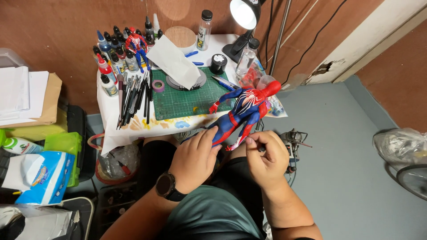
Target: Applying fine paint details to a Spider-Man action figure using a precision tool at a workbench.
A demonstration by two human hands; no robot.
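A seated person holds a red-and-blue action figure (247,109) above the lap, just off the near edge of a small desk (111,111) covered in white paper. The left hand (193,162), a dark watch (167,186) on its wrist, wraps its fingers (209,135) around the figure's legs. The right hand (267,162) pinches one red foot of the figure between thumb and fingertips, the fingers drawn narrow and closed on it. The figure lies tilted, its red head pointing toward one o'clock and its feet toward seven o'clock.

On the desk, a green cutting mat (187,100) sits at the centre, with a roll of purple tape (158,85) on its left part. At nine o'clock from the mat, a row of dark-handled brushes (133,100) lies fanned out. Small paint bottles (113,55) crowd the eleven o'clock corner, and a second, smaller red-and-blue figure (136,44) stands among them. A folded white sheet (175,62) rests over a round dark stand at twelve o'clock from the mat. A black lamp (244,18), lit, shines from the one o'clock corner. A blue-and-white packet (42,175) lies on the floor side at eight o'clock.
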